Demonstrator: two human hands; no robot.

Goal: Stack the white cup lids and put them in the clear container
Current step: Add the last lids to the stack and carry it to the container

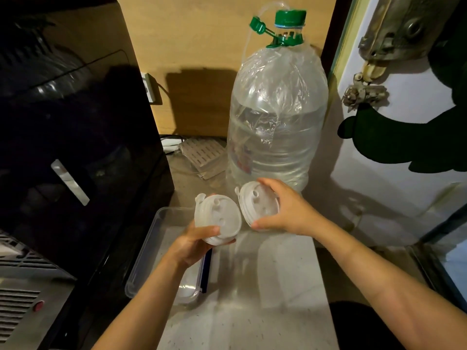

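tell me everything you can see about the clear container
The clear container is a long, shallow, rounded-corner tub of see-through plastic, lidless and seemingly empty. It lies flat on the pale counter, beside the black appliance and below the left hand. A dark blue strip lies along its right edge.

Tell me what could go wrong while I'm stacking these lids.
Each of the hands, left and right, grips a lid stack by its edges: left stack, right stack. Joining them off-centre could spill lids. The clear container sits near the counter edge, so a knock might push it off.
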